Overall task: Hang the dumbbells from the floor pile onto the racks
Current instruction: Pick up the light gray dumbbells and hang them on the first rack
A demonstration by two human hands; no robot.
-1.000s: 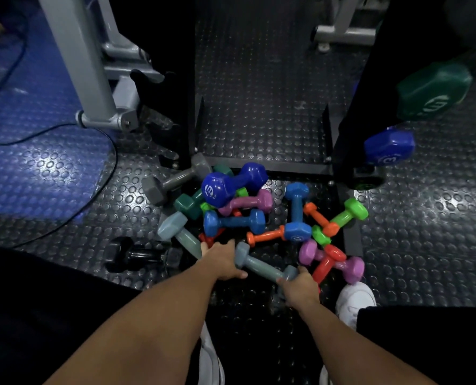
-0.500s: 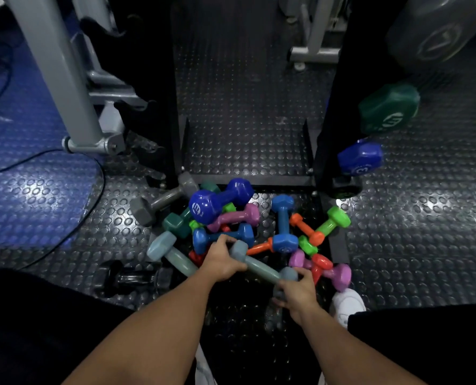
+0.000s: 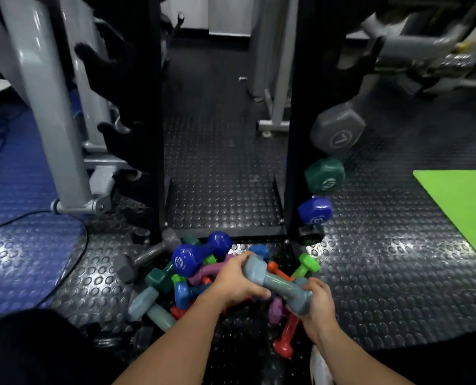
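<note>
A grey-blue dumbbell [image 3: 277, 284] is lifted above the floor pile [image 3: 192, 273], held at both ends. My left hand [image 3: 238, 282] grips its upper-left head and my right hand [image 3: 318, 302] grips its lower-right head. The pile holds several coloured dumbbells: a big blue one [image 3: 198, 255], a dark grey one [image 3: 145, 258], a second grey-blue one [image 3: 150, 308], a red one [image 3: 288, 336]. Two black rack posts stand behind: the left rack [image 3: 153, 134] with bare hooks, and the right rack [image 3: 300, 134] carrying a grey dumbbell [image 3: 338, 134], a green dumbbell [image 3: 325, 179] and a blue dumbbell [image 3: 314, 211].
A grey machine frame [image 3: 53, 120] stands left on a blue mat [image 3: 14, 232], with a black cable [image 3: 73, 262] on the floor. A green mat [image 3: 461, 207] lies at right. My white shoe [image 3: 321, 368] is near the pile.
Both hands have raised the grey-blue dumbbell off the pile, up and toward the racks. The view has tilted up, showing more of the racks.
</note>
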